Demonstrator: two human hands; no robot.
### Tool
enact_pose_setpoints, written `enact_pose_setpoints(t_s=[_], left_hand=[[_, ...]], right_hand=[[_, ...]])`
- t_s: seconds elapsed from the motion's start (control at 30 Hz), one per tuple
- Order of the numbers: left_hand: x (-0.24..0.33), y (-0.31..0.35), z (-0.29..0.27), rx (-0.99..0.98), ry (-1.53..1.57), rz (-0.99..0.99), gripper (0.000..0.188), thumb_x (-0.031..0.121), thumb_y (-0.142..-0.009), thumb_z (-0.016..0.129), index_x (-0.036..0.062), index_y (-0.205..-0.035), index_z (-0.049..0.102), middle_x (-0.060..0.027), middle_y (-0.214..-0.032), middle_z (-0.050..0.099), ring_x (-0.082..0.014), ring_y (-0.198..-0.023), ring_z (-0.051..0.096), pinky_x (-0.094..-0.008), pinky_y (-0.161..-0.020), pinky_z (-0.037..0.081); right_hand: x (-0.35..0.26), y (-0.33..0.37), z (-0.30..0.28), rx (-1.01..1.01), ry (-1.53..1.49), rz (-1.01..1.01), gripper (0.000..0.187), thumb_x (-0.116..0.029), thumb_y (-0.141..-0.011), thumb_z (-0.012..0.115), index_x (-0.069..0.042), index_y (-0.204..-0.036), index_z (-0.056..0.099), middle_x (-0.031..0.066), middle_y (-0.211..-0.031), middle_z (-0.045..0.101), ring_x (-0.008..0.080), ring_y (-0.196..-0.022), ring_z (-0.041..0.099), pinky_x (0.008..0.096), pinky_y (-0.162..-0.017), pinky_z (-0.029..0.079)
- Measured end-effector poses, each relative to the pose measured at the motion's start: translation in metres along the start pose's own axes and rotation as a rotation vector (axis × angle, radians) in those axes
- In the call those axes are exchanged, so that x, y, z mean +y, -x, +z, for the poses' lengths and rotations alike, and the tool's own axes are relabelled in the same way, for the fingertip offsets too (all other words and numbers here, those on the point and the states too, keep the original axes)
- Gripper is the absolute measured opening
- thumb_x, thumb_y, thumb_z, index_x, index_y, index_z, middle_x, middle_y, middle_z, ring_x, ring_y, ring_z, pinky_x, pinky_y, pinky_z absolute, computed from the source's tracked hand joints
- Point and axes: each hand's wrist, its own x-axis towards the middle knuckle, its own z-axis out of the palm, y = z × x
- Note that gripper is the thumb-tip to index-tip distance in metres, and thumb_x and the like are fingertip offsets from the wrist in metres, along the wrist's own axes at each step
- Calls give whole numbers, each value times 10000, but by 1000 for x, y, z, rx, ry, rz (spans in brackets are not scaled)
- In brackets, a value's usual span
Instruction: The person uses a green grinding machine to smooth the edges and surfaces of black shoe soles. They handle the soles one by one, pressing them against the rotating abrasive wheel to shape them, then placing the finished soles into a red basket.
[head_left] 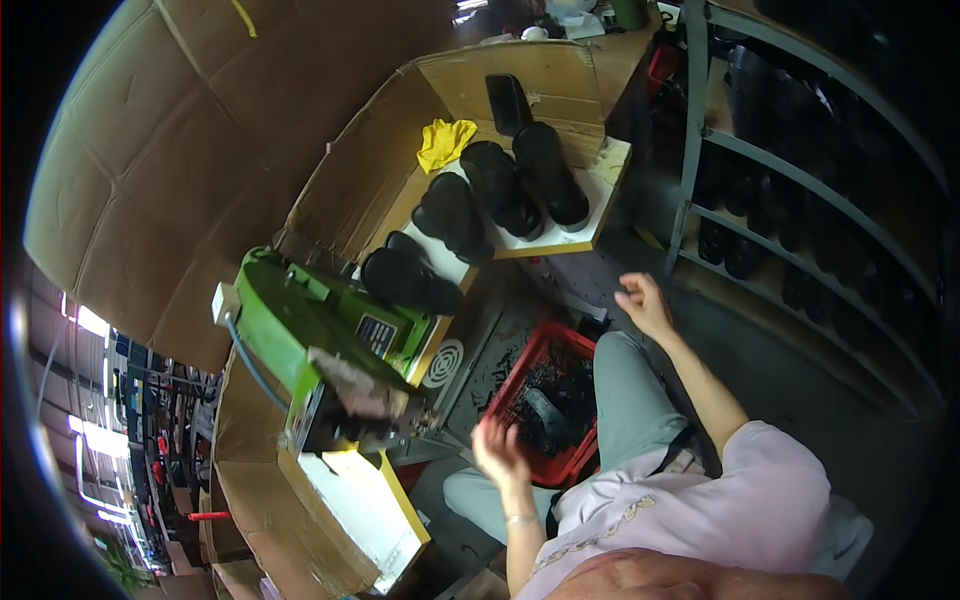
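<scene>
My left hand [501, 455] is raised over my left knee, beside the near edge of a red plastic basket [512, 385]. Its fingers look loosely apart, a little blurred, with nothing visible in them. Above my right knee, my right hand [648, 305] hangs in the air with bent, separated fingers and holds nothing that I can see. Several black shoes [495, 190] stand in a row on the white worktop [590, 205] beyond my hands. Left of the basket is a green sewing machine [290, 325], its dark head pointing toward my left hand.
Black scraps and a grey strip [545, 410] lie in the basket. A yellow cloth [445, 144] and an upright black flat piece [508, 105] are behind the shoes. Cardboard walls [345, 200] edge the worktop. A metal rack [780, 165] with dark shoes stands at right.
</scene>
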Motion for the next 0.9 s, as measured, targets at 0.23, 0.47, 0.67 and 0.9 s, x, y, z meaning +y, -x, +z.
enact_pose_setpoints(t_s=[0.23, 0.47, 0.67, 0.9], left_hand=[[-3, -100, 263, -442, -149, 64, 944, 710, -923, 349, -44, -1482, 250, -181, -1566, 229, -281, -1471, 141, -454, -1177, 138], [27, -171, 356, -519, -24, -105, 879, 735, -914, 323, -12, -1333, 518, -93, -1306, 578, -249, -1224, 512, -358, -1050, 367], [49, -183, 381, -551, -178, -188, 670, 553, -925, 521, 73, -1389, 464, -82, -1364, 525, -247, -1234, 511, -393, -1045, 397], [24, -190, 363, -426, -255, -192, 716, 570, -924, 513, 90, -1441, 389, -79, -1435, 445, -252, -1314, 430, -411, -1103, 325]], right_hand=[[-52, -180, 20, 175, -319, -53, 373, -218, -890, 710, 22, -1141, 574, 145, -1099, 632, 203, -980, 638, 297, -800, 527], [-35, -260, 20, -92, -428, 395, 656, -559, -919, 576, 16, -1234, 536, 187, -1241, 585, 243, -1201, 522, 371, -1023, 386], [-39, -286, 41, -225, -510, 550, 819, -642, -881, 560, 33, -1338, 476, 187, -1343, 518, 266, -1295, 439, 406, -1096, 308], [-48, -289, 45, -287, -361, 608, 1010, -694, -795, 613, 34, -1440, 341, 234, -1467, 371, 316, -1381, 336, 429, -1137, 253]])
